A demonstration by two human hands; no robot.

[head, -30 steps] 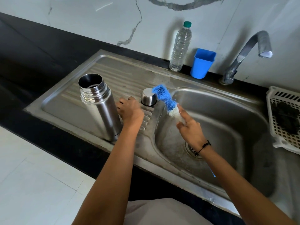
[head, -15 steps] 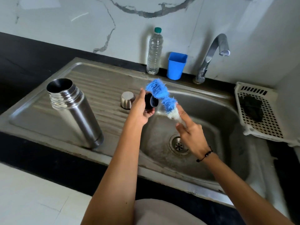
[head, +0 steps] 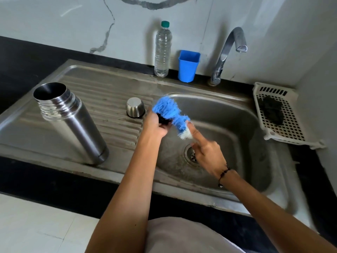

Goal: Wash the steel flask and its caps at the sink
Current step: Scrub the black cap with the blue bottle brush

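Observation:
The open steel flask (head: 73,125) stands upright on the ribbed drainboard at the left. A steel cup cap (head: 135,107) sits upside down on the drainboard near the basin edge. My left hand (head: 155,125) grips a small black inner cap (head: 164,121) over the left rim of the basin; the cap is mostly hidden by fingers and bristles. My right hand (head: 206,152) holds a blue and white bottle brush (head: 171,114) by its handle, index finger stretched along it. The blue bristles press against the black cap.
The steel sink basin (head: 237,125) has a drain (head: 191,155) under my right hand. The tap (head: 228,52) is not running. A clear plastic bottle (head: 162,50) and a blue cup (head: 188,65) stand at the back wall. A white basket (head: 280,117) with a dark scrubber sits at right.
My left hand picked the black cap up off the drainboard and carried it to the basin edge. The brush head has come down onto the cap.

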